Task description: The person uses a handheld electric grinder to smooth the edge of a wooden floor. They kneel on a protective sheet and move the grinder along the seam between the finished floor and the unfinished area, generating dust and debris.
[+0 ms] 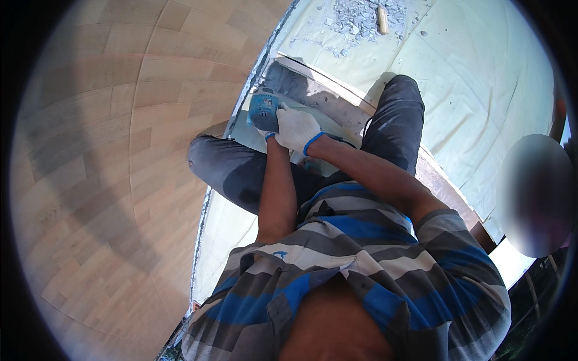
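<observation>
A teal and dark power tool (263, 111) stands in front of me between my bent knees, over an exposed strip of rough grey concrete (322, 95). My right hand (298, 128), in a whitish work glove with a blue cuff, is closed on the tool's near right side. Mostly hidden beneath the tool is my left hand (265, 133), gloved alike; only a bit of glove and blue cuff shows, and its fingers are out of sight. What seems to be a dark cord (344, 141) runs to the right of my right wrist. The tool's working end is hidden.
Pale sheeting (463, 102) covers the surface ahead and to the right. On it lie grey rubble (355, 21) and a short tan cylindrical piece (383, 20). A wood-toned tiled surface (132, 120) fills the left. Another person (536, 195), blurred, is at the far right.
</observation>
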A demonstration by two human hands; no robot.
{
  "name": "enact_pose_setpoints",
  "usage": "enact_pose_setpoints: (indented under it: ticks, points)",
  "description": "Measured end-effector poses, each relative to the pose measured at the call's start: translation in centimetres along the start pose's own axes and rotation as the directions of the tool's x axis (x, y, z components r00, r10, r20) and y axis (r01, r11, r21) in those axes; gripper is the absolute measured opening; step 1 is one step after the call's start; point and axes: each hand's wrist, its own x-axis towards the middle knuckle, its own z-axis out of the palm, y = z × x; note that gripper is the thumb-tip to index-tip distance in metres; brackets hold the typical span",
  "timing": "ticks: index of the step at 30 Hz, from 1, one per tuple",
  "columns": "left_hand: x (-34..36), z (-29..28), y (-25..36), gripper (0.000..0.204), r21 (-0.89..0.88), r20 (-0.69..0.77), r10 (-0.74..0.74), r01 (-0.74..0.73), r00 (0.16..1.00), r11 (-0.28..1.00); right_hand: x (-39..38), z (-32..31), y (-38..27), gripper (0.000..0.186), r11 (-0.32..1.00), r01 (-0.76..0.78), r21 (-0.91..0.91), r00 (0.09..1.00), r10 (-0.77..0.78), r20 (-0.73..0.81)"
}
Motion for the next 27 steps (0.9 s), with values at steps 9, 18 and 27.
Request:
enact_pose_setpoints:
  ticks: [9,18,27]
  points:
    - [-1.5,0.4,0.5,0.092,0.221,-0.038,0.211,-0.198,0.977,0.955,2.6,0.5,-1.5,0.029,0.986,0.148,-0.079,0.989,-0.145,0.033]
    - [-11.2,11.0,-10.5,0.095,0.841,0.012,0.610,-0.338,0.793,0.423,1.8,0.9,-2.5,0.032,0.999,0.020,-0.027,0.998,-0.018,0.068]
    - [-8.8,11.2,-11.0,0.063,0.933,0.043,0.605,-0.249,0.795,0.261,4.3,-1.4,-2.8,0.025,0.959,0.211,-0.188,0.976,-0.197,0.090]
